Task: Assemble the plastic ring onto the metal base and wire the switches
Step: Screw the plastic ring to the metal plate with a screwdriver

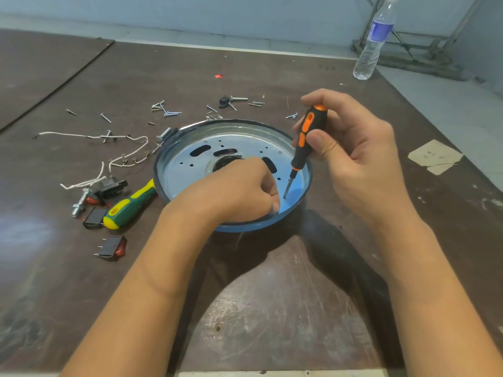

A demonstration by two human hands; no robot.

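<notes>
Screwdriver (304, 142) tip just beside left fingers (275, 205), inside metal base (236, 138).

I saw soft, even light, with bluish glare on the scuffed dark brown wooden table (24, 229) at left and inside the round silver metal base (185, 172). Dark shadows lay beneath both forearms; the wide lens leaned the clear plastic water bottle (373, 42).

Worktable (272, 308): dark brown board, scuffed, with pale scratches nearer the person than the right hand (353, 148). A separate board (40, 63) abuts it, beyond and well left of the left hand (239, 186). A pale grey-blue wall (245, 9) runs beyond both hands. Light floor (449, 104) lies right of the right hand; a metal frame (435, 47) stands there by the wall. A glare patch (30, 229) shows left of the left hand.
</notes>
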